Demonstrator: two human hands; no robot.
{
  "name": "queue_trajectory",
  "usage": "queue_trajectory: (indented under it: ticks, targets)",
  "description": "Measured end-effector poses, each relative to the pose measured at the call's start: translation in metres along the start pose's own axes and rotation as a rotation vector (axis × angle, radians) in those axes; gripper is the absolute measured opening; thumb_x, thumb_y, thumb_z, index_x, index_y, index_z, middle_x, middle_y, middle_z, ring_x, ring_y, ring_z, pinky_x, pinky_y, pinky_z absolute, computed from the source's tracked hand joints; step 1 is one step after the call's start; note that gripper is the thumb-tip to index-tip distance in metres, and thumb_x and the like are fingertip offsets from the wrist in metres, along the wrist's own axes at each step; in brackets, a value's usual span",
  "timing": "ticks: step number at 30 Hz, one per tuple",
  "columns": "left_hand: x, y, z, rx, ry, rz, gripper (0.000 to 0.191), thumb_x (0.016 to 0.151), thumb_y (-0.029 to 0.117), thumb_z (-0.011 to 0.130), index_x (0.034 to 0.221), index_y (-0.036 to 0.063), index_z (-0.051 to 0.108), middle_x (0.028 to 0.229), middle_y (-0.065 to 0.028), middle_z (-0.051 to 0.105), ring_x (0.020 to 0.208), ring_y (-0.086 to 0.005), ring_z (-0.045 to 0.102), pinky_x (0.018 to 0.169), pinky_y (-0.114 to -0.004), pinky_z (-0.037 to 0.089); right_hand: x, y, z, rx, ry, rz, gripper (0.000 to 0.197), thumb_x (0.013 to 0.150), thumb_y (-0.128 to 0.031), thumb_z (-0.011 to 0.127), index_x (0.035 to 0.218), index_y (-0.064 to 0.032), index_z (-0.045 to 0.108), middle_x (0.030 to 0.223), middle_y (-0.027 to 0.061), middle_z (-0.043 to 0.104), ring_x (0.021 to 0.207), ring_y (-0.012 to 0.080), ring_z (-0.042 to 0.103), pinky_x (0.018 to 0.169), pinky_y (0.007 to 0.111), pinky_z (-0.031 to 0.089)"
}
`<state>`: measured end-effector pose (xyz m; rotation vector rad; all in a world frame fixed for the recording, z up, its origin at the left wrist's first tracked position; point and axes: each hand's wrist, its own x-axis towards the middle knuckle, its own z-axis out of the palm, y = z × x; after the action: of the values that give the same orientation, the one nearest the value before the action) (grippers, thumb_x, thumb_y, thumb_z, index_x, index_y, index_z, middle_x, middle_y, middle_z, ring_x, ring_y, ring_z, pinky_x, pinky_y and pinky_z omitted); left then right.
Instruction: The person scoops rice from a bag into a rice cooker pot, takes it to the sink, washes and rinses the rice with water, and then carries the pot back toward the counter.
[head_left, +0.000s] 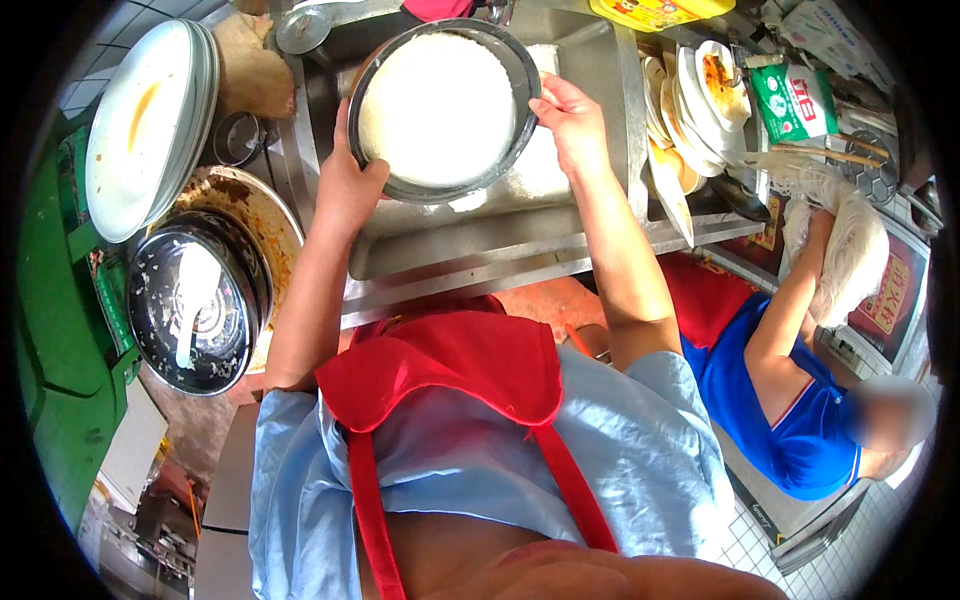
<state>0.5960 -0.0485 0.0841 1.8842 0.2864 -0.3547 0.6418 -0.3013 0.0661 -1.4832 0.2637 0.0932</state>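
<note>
Both my hands hold a round dark-rimmed pot over a stainless steel sink. White contents fill much of the pot; whether they are rice or cloudy liquid cannot be told. My left hand grips the near left side, its thumb on the rim and its fingers hidden below. On the right side, my right hand pinches the rim between thumb and fingers. Behind the pot, part of the sink basin is hidden.
Stacked plates, a food-stained basin and a black bowl with a white rice paddle stand left. Dirty dishes and a green-white bag lie right. A co-worker holds whitish strands.
</note>
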Motion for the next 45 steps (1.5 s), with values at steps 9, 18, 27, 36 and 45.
queue_trajectory:
  ticks: [9,18,27,36,45]
  targets:
    - [0.009,-0.079,0.02,-0.842,-0.243,-0.616,0.039,0.076,0.009,0.054,0.11,-0.004,0.042,0.098,-0.0142,0.055,0.079,-0.023,0.059,0.055,-0.032,0.052,0.01,0.0,0.006,-0.88,-0.191,0.064,0.036,0.069,-0.004,0.059,0.103,0.0049,0.054,0.092,0.0134,0.061,0.083,0.0154,0.058,0.077,0.024,0.044]
    - [0.005,-0.066,0.026,-0.651,-0.211,-0.503,0.04,0.075,0.006,0.052,0.112,-0.0042,0.039,0.101,-0.0175,0.052,0.082,-0.0271,0.058,0.061,-0.037,0.054,0.012,0.052,-0.011,-0.348,-0.171,0.196,0.034,0.072,0.001,0.058,0.105,0.0045,0.053,0.093,0.0077,0.059,0.081,0.0112,0.055,0.076,0.022,0.043]
    - [0.023,-0.078,0.036,-0.861,-0.363,-0.646,0.04,0.07,-0.003,0.046,0.109,-0.0096,0.042,0.103,-0.0203,0.051,0.09,-0.032,0.056,0.073,-0.043,0.051,0.043,0.048,-0.016,-0.272,-0.356,0.196,0.032,0.075,0.003,0.054,0.106,0.0038,0.052,0.094,0.0066,0.059,0.085,0.0106,0.054,0.077,0.022,0.042]
    - [0.063,-0.069,0.061,-0.797,-0.188,-0.596,0.035,0.068,-0.004,0.047,0.102,-0.0104,0.044,0.096,-0.0199,0.051,0.083,-0.031,0.056,0.066,-0.042,0.053,0.114,-0.004,0.011,-0.598,-0.234,-0.137,0.059,0.069,-0.03,0.067,0.111,0.0058,0.044,0.101,0.0156,0.057,0.091,0.0218,0.056,0.081,0.031,0.042]
    - [0.084,-0.051,0.075,-0.838,-0.159,-0.49,0.033,0.07,-0.003,0.047,0.102,-0.0104,0.043,0.097,-0.0202,0.051,0.077,-0.0297,0.057,0.061,-0.037,0.053,0.133,-0.038,0.005,-0.914,-0.388,-0.201,0.044,0.069,-0.007,0.059,0.112,-0.0113,0.048,0.094,0.0106,0.06,0.086,0.0228,0.057,0.077,0.03,0.043]
